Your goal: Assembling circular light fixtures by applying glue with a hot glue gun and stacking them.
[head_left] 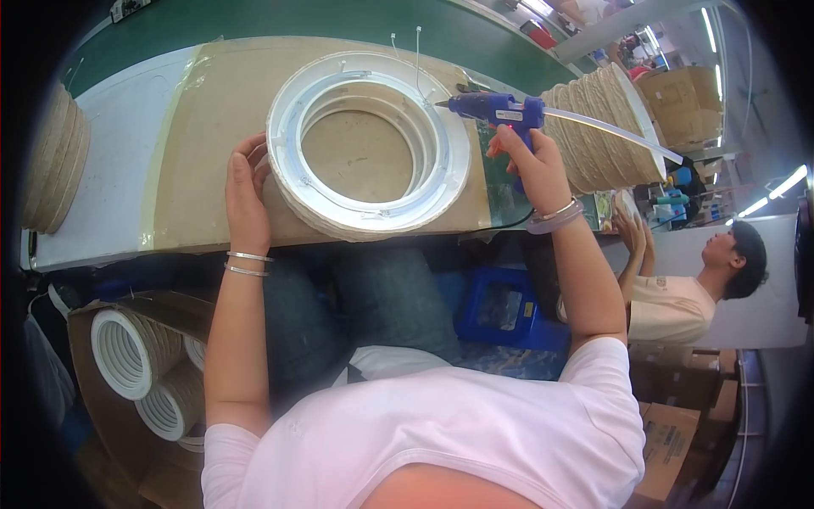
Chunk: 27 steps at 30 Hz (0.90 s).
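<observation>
Glue gun (496, 108) in right hand (532, 161)

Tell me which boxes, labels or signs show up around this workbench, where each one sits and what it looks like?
Label on the blue glue gun: small white and red strip on its side, held in the right hand.
Open cardboard box: lower left, brown, holding white rings.
Cardboard cartons: lower right, brown, stacked, dark print.
Large cardboard box: upper right, brown.
Blue plastic crate: under the bench.
No screens visible.
</observation>
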Tool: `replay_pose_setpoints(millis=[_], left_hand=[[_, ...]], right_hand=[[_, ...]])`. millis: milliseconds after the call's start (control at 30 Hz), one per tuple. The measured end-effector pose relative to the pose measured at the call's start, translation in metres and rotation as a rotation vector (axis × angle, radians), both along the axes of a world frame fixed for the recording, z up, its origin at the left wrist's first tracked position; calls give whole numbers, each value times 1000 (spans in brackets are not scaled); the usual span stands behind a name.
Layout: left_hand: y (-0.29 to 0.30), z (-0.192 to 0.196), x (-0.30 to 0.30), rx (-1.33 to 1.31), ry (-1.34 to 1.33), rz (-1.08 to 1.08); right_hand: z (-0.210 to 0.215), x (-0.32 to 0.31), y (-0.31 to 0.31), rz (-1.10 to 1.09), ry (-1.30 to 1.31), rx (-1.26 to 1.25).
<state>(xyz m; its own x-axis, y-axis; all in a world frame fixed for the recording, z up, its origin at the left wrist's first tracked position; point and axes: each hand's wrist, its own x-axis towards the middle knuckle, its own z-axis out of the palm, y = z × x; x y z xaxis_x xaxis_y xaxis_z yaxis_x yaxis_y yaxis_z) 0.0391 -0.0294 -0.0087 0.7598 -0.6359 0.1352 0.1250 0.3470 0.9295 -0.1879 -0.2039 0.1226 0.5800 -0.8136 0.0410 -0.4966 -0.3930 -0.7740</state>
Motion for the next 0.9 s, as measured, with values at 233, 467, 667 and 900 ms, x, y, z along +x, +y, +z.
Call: replay_pose_setpoints(millis=[233, 467, 667, 900], left_hand=[[1, -2, 1, 3, 11, 8], [1, 0, 0, -35, -18, -6], [2, -1, 1, -32, -15, -6], [1, -2, 2, -40, -34, -3]], right_hand=[[10, 34, 7, 82, -100, 179], [-8, 70, -1, 87, -141, 89], [-14, 75, -3, 66, -71, 47], [-13, 77, -2, 57, -48, -9]])
